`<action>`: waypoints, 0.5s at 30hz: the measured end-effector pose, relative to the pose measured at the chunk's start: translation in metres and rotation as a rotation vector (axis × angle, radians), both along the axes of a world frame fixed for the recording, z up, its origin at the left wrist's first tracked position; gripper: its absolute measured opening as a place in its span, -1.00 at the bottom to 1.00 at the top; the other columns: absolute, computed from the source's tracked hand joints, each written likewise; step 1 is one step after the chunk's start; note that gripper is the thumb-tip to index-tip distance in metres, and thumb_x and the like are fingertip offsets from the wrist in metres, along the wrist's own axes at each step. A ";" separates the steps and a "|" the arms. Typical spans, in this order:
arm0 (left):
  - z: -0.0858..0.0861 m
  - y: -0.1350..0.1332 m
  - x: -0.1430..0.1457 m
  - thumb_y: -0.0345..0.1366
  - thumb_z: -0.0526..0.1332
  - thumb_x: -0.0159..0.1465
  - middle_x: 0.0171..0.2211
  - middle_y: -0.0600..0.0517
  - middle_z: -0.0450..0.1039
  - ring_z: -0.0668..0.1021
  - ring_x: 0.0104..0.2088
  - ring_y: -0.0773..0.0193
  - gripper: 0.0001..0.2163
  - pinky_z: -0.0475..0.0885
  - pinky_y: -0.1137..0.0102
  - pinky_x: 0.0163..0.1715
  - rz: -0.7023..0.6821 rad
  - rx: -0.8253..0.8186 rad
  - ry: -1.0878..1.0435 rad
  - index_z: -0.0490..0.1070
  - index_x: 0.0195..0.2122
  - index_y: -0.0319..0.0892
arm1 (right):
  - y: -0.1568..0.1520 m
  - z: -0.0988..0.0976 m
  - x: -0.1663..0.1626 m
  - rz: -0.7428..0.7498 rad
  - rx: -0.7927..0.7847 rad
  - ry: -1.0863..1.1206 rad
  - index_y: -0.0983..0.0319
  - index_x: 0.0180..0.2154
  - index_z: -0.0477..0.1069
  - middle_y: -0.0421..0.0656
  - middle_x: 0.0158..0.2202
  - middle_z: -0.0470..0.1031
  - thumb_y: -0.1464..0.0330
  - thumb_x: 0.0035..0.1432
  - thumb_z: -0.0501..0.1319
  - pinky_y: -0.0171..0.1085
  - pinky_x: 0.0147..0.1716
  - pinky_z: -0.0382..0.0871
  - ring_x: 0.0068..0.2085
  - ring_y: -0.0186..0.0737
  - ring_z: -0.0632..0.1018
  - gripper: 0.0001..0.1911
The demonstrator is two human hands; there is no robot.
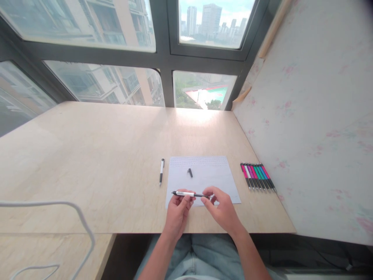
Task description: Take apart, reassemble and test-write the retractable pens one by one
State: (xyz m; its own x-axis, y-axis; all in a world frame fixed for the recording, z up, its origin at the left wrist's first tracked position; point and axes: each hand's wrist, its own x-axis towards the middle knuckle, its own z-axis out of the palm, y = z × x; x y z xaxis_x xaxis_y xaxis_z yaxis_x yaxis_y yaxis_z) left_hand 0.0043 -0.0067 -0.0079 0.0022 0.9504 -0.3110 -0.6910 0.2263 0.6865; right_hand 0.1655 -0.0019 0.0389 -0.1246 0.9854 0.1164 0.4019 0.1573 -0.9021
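A ballpoint pen (183, 193) with a white barrel and black clip end lies level across both hands, above the near part of a white sheet of paper (210, 175). My left hand (177, 213) is closed around the barrel. From its right end a thin dark refill (199, 195) sticks out. Fingertips of my right hand (223, 208) close on the refill's far end, where the tip is partly hidden. On the paper, beyond the hands, rests a short black pen grip (190, 172). Handwritten lines run along the sheet's far edge.
Left of the paper lies another white and black pen (161, 172). Several coloured pens (258, 177) form a row at the right, close to the papered wall (320, 136). A white cable (78, 212) loops over the table's (101, 155) near left. Windows stand behind.
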 end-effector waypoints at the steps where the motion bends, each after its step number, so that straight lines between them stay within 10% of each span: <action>1: -0.001 0.000 0.000 -0.33 0.39 0.12 -0.29 -0.05 0.57 0.56 -0.30 0.32 -0.82 0.44 0.44 -0.22 0.000 0.003 -0.003 0.49 -0.26 -0.22 | 0.000 -0.001 0.000 -0.003 0.012 -0.015 0.21 -0.30 0.42 -0.16 -0.35 0.51 0.27 0.24 0.16 -0.34 -0.38 0.32 -0.35 -0.26 0.49 -0.84; 9: -0.001 -0.001 0.000 -0.36 0.39 0.12 -0.29 -0.02 0.57 0.57 -0.29 0.32 -0.85 0.44 0.42 -0.18 -0.026 0.009 -0.012 0.49 -0.28 -0.21 | -0.001 -0.007 -0.001 -0.015 -0.016 -0.107 0.22 -0.58 0.31 -0.25 -0.63 0.33 0.20 0.35 0.01 -0.34 -0.49 0.18 -0.55 -0.34 0.37 -0.54; 15: -0.002 0.001 0.001 -0.36 0.38 0.13 -0.28 -0.04 0.58 0.57 -0.30 0.34 -0.84 0.43 0.45 -0.19 -0.026 0.026 -0.016 0.49 -0.26 -0.22 | 0.001 -0.005 -0.001 0.013 0.025 -0.085 0.21 -0.34 0.41 -0.17 -0.39 0.49 0.21 0.27 0.13 -0.35 -0.42 0.26 -0.39 -0.28 0.45 -0.76</action>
